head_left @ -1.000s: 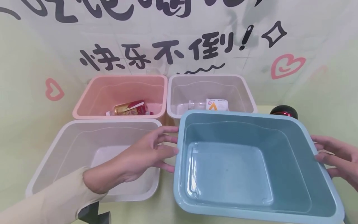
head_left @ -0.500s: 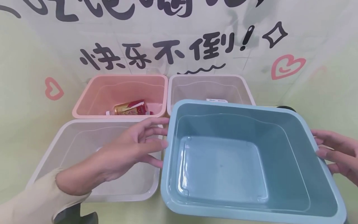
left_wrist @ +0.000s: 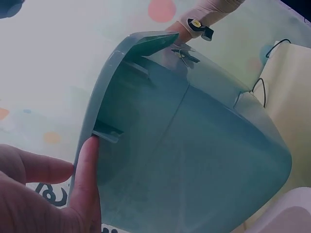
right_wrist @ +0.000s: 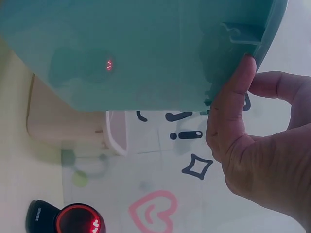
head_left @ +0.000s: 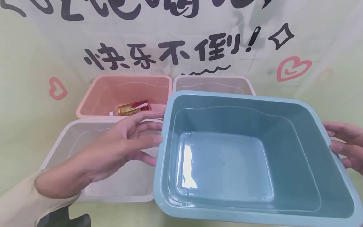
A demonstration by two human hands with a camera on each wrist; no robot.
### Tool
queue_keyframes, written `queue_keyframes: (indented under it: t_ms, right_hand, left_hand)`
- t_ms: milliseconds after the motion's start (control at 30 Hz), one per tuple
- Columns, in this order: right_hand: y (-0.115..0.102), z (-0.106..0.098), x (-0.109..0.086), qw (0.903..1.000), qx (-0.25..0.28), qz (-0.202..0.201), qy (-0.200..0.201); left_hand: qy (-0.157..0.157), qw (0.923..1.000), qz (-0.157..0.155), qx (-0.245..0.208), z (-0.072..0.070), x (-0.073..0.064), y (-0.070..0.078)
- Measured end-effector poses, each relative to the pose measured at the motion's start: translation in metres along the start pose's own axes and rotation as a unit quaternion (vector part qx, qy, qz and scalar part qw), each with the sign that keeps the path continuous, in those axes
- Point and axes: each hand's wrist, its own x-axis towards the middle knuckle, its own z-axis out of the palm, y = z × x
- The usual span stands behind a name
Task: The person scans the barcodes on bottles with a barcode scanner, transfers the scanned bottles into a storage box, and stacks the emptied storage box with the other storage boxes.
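A blue plastic storage bin (head_left: 227,167) with nothing inside is held between both hands in the head view, its opening tilted toward the camera. My left hand (head_left: 124,138) grips its left rim, thumb on the outer edge and fingers behind it. On the opposite rim, my right hand (head_left: 348,142) pinches the edge the same way. The left wrist view shows fingers (left_wrist: 87,170) hooked under the lip beside small ribs. From the right wrist view, the bin's outer wall (right_wrist: 146,53) hangs above the surface, with the right hand's fingers (right_wrist: 233,111) tucked under the lip.
Behind stands a pink bin (head_left: 127,85) holding a bottle with a gold and red label (head_left: 133,108). A whitish bin (head_left: 212,81) is beside it, partly covered. Another whitish bin (head_left: 122,186) sits front left. A black round device with red lights (right_wrist: 80,221) stands at right.
The blue bin has risen and shifted left with both hands on it. It now covers more of the back right bin and hides the black device in the head view.
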Motion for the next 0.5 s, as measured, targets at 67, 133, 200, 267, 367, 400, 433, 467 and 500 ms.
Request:
queue_keyframes:
  t_ms: [67,133,200,267,367,400,433,467,500]
  right_hand:
    - [-0.002,-0.001,0.002,0.9999,0.016,0.0,-0.002]
    - [-0.004,-0.002,0.005,0.9997,0.022,0.003,-0.001]
    - [-0.006,-0.002,0.008,0.9995,0.031,0.003,-0.007]
    - [-0.007,-0.002,0.01,0.9991,0.039,0.002,-0.017]
    - [-0.01,-0.002,0.014,0.9986,0.042,0.007,-0.032]
    - [-0.012,-0.001,0.015,0.9986,0.039,0.011,-0.034]
    - [-0.013,-0.001,0.017,0.9986,0.033,0.015,-0.038]
    - [-0.015,0.0,0.018,0.9988,0.023,0.018,-0.038]
    - [-0.017,0.002,0.02,0.9991,0.009,0.026,-0.032]
  left_hand:
    - [0.0,1.0,0.006,-0.002,-0.002,-0.003,0.002]
    - [-0.003,0.9999,0.016,-0.004,-0.004,-0.005,0.004]
    - [-0.006,0.9997,0.022,-0.004,-0.006,-0.007,0.006]
    - [-0.008,0.9996,0.028,-0.007,-0.009,-0.009,0.006]
    - [-0.003,0.9995,0.03,-0.01,-0.015,-0.012,0.006]
    - [-0.002,0.9994,0.033,-0.012,-0.017,-0.013,0.006]
    - [-0.002,0.9993,0.036,-0.014,-0.02,-0.014,0.005]
    - [-0.002,0.9991,0.039,-0.015,-0.022,-0.015,0.005]
    - [-0.003,0.9991,0.041,-0.014,-0.025,-0.016,0.005]
